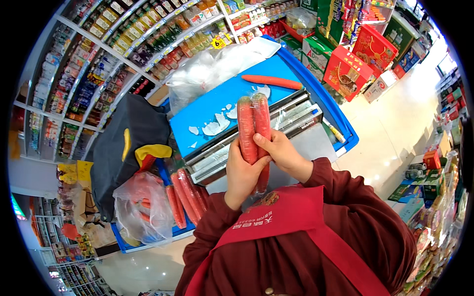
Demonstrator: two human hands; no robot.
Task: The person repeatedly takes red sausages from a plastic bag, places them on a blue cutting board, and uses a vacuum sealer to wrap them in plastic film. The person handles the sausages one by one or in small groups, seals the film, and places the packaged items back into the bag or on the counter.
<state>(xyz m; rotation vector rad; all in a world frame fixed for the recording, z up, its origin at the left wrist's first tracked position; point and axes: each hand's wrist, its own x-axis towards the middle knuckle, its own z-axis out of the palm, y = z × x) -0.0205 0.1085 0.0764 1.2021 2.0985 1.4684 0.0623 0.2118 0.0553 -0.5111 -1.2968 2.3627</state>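
Observation:
Two orange carrots point(246, 126) lie side by side under shiny clear film in front of my chest, tops pointing away from me. My left hand point(242, 172) is closed around their lower left side. On the right side, my right hand point(284, 153) grips the same bundle, its thumb pressed on the film. Just beyond my hands sits a film wrapping machine point(306, 123) with a long metal front. One loose carrot point(271, 81) rests on the blue board point(207, 106) behind it. Torn white pieces point(216, 125) are scattered on that board.
To the left, several film-wrapped carrots point(185, 197) lie next to a clear plastic bag point(143, 209) with more carrots. A dark grey cloth point(129, 143) drapes beside the board. Crumpled clear plastic point(197, 74) lies at its far edge. A blue rim point(349, 140) borders the work surface.

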